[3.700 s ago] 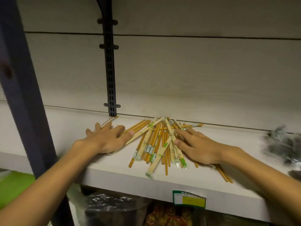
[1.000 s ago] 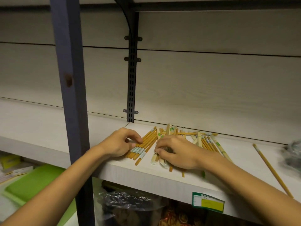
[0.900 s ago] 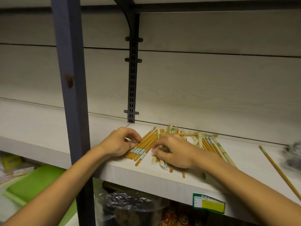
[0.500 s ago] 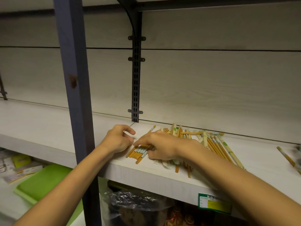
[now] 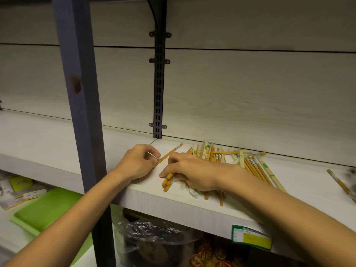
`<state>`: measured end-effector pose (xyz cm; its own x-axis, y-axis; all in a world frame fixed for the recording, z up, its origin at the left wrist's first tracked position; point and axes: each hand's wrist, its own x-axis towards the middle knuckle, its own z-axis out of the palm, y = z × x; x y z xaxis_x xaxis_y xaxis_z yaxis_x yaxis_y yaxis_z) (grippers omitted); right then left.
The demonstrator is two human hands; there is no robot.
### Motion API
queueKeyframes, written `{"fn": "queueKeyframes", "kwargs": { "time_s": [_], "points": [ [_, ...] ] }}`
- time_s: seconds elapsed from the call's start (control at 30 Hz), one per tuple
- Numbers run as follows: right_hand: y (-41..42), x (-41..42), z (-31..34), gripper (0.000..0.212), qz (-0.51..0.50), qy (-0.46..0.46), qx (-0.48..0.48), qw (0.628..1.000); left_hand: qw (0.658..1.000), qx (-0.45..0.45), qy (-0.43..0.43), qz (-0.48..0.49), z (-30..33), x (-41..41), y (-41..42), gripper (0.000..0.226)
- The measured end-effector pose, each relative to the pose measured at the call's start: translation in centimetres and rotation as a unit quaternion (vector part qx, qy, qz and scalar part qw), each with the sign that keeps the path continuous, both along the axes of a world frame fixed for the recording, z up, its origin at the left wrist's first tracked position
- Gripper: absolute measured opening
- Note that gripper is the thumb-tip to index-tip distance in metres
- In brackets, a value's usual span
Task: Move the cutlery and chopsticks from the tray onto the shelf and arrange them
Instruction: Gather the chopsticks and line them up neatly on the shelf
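Two hands sorting | left hand (image 5: 137, 164) pinches one wrapped tan wooden chopstick (image 5: 169, 154), likely aligning it | right hand (image 5: 189, 173) fingers curled on bundle of wrapped chopsticks (image 5: 168, 181), holding it squared at pale wooden shelf (image 5: 57, 139) edge

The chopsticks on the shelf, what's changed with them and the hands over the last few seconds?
The fanned pile has been partly sorted. The left hand went from lying flat to pinching one chopstick; the right hand slid left and now grips a small bundle. The shelf and its price tag stayed put.
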<state>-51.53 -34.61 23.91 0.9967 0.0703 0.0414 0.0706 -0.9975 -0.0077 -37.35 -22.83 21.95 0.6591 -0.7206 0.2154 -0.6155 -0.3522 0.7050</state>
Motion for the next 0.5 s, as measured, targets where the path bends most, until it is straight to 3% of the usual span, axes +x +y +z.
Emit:
{"fn": "queueKeyframes", "kwargs": {
  "time_s": [0.2, 0.5],
  "points": [
    [0.1, -0.8, -0.6, 0.017, 0.038, -0.051, 0.021, 0.998, 1.0, 0.003, -0.02, -0.016, -0.3, 0.0, 0.1, 0.017],
    [0.4, -0.6, -1.6, 0.031, 0.077, -0.14, -0.057, 0.986, 0.999, 0.008, -0.018, -0.044, -0.7, 0.2, 0.3, 0.015]
  ]
}}
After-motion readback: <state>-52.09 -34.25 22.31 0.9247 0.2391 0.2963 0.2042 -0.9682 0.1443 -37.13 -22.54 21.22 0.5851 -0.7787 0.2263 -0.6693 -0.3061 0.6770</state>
